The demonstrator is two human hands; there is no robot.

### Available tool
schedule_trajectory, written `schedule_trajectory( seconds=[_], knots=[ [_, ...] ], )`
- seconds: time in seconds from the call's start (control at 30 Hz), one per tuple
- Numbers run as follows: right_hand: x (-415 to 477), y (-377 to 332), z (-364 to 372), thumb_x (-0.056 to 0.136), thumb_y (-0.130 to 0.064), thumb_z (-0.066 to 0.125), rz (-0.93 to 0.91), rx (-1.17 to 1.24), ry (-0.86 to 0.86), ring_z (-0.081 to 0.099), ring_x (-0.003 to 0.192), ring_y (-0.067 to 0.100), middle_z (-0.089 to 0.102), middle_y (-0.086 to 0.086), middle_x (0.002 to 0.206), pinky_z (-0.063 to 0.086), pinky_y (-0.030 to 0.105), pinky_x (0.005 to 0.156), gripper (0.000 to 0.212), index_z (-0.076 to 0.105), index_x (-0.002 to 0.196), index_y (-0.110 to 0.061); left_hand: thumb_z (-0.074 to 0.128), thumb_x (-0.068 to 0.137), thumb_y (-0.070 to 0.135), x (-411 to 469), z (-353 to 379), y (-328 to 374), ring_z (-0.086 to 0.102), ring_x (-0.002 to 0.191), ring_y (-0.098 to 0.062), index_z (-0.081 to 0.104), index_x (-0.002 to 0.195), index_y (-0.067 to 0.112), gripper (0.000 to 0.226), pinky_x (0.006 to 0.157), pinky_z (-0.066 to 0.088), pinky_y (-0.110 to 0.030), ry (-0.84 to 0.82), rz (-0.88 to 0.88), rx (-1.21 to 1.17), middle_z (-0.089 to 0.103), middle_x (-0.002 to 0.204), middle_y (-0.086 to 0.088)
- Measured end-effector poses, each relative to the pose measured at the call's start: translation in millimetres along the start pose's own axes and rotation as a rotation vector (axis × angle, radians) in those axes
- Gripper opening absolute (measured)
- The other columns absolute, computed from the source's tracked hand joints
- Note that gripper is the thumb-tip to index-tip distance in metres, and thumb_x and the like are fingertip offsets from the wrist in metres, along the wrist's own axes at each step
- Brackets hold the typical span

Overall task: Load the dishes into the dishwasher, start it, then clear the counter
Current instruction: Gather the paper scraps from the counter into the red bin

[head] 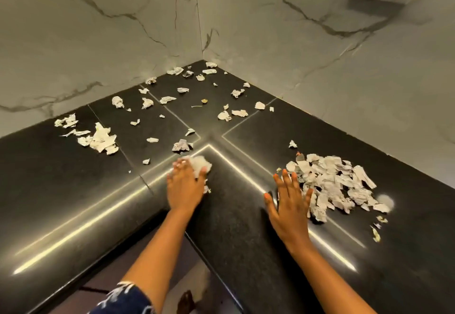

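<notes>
Left hand [186, 186], mid-frame, is closed over a white wad [203, 164] pressed to the black table [234, 227]. Right hand [290, 205] is flat, fingers spread, touching the left edge of the big scrap pile [337, 183] at right. Loose scraps [147, 103] litter the corner, with another clump [102, 140] at left.

Single head view, close above, angled down into counter [73, 190] corner, facing walls [98, 30].
</notes>
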State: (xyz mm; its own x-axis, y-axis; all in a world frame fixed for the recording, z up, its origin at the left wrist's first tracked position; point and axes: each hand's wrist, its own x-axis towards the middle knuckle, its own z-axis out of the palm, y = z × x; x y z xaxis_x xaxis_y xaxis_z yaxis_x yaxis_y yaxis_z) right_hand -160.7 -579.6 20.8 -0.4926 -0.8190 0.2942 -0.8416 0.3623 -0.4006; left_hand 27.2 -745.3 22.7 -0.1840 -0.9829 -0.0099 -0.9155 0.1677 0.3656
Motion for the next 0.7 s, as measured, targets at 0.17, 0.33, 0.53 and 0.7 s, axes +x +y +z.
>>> schedule_trajectory(
  seconds=[0.17,0.33,0.53,0.7],
  knots=[
    [10,-14,6,0.089,-0.046,0.033,-0.017,-0.109,0.059,0.016,0.141,0.010,0.040,0.002,0.147,-0.010,0.045,0.115,0.054,0.045,0.136,-0.021,0.025,0.093,0.062,13,-10,26,0.009,0.146,-0.011,0.020,0.151,0.022,0.071,0.117,0.000,-0.042,-0.110,0.250,-0.221,0.016,0.158,0.002],
    [44,-81,40,0.086,-0.045,0.040,-0.322,-0.157,-0.032,0.026,0.139,0.017,0.041,0.003,0.147,0.002,0.050,0.114,0.055,0.046,0.136,-0.023,0.052,0.091,0.049,52,-63,-122,0.018,0.144,-0.030,0.036,0.145,0.015,0.066,0.113,0.010,-0.054,0.216,-0.058,-0.145,0.024,0.155,-0.014],
    [87,-126,98,0.087,-0.046,0.030,-0.141,-0.310,-0.190,0.046,0.130,0.022,0.053,0.001,0.137,-0.011,0.047,0.111,0.054,0.055,0.130,-0.024,0.040,0.095,0.052,126,-125,-274,0.009,0.144,-0.039,0.020,0.150,0.011,0.071,0.115,0.012,-0.054,0.160,-0.470,-0.089,0.010,0.156,-0.023],
    [103,-105,95,0.092,-0.048,0.023,0.192,-0.392,-0.104,0.027,0.140,0.031,0.038,0.013,0.148,-0.009,0.057,0.109,0.060,0.046,0.138,-0.016,0.028,0.097,0.053,154,-93,-230,0.014,0.145,-0.031,0.017,0.150,0.012,0.068,0.115,0.014,-0.051,0.026,-0.134,0.107,0.017,0.157,-0.016]
  ],
)
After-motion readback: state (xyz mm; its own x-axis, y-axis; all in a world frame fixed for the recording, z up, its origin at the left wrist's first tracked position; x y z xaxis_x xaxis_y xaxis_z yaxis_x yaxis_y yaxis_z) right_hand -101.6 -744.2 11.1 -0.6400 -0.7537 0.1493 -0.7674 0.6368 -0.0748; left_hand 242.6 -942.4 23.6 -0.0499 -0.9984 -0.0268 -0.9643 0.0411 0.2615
